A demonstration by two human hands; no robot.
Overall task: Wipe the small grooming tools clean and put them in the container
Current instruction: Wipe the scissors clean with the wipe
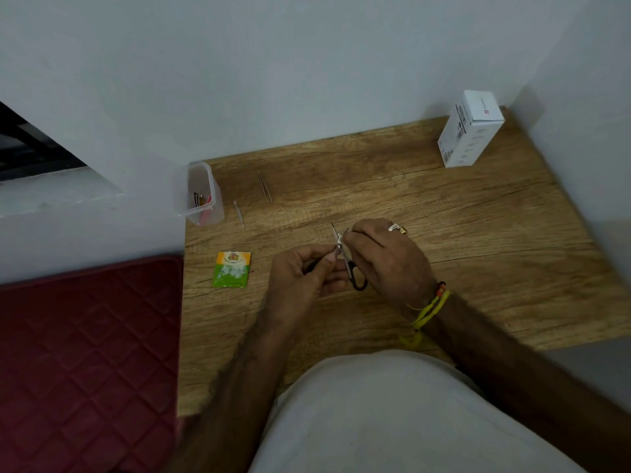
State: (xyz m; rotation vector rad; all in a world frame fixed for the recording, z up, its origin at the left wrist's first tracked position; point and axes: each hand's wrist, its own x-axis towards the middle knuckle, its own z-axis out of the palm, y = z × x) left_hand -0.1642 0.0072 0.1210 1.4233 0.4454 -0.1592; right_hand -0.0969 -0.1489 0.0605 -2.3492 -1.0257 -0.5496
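Head view: left hand (304, 268) grips small scissors (346, 261) while right hand (386, 257) pinches a white wipe (340, 239) on the blades.

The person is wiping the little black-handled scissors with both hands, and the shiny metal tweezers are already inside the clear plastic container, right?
Not quite. The head view shows the thin metal tweezers lying on the wooden table, to the right of the clear plastic container, not inside it. The rest is right: the left hand and right hand hold the small black-handled scissors, wiping them.
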